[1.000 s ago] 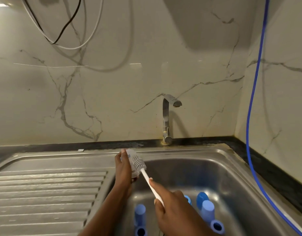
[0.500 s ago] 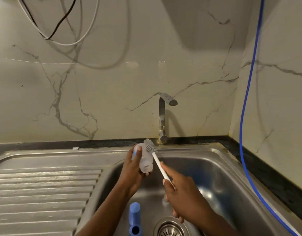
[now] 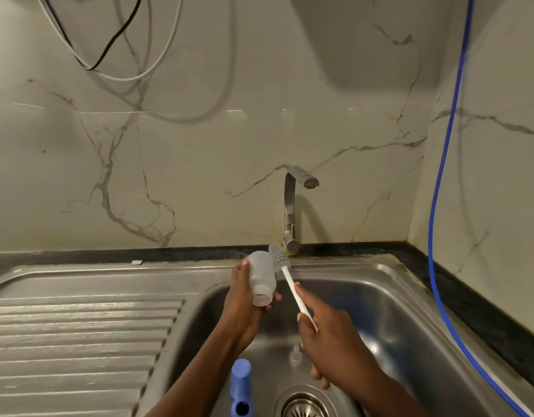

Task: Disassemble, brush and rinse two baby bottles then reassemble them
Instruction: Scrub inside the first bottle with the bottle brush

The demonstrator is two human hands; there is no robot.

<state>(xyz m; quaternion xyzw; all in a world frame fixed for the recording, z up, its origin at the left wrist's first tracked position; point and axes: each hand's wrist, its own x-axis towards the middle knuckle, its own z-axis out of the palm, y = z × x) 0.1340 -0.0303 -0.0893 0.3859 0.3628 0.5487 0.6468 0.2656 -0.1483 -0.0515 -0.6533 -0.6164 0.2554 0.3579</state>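
At the far left, the ribbed steel drainboard (image 3: 79, 326) slopes toward the sink. Above it, black and white cables (image 3: 109, 55) hang in loops against the marble wall.

Toward the middle, the left hand (image 3: 241, 299) grips a translucent baby bottle (image 3: 261, 278) over the back left corner of the sink basin (image 3: 410, 311). The fingers are wrapped behind the bottle and the thumb lies along its left side. The bottle has no cap and is tilted, with its open threaded neck pointing down toward the camera and its rounded base up toward the wall.

Below the left forearm, a blue bottle part (image 3: 241, 377) stands in the basin, with a second blue ring (image 3: 241, 409) just in front of it at the picture's lower edge.

Just right of the bottle's base sits the grey bristled head of the bottle brush (image 3: 279, 255). It is outside the bottle and close against its side, though I cannot tell whether they touch. The brush's white handle runs down and to the right into the right hand (image 3: 329, 347), which is clenched around the handle's lower end with the forefinger laid along it.

Under that hand, a small clear teat (image 3: 295, 355) stands on the basin floor, near the round drain (image 3: 304, 404). The steel tap (image 3: 291, 206) rises behind the brush, with its spout turned to the right.

At the right, a blue hose (image 3: 440, 176) hangs down the wall and trails along the dark surface (image 3: 470, 299) beside the sink.
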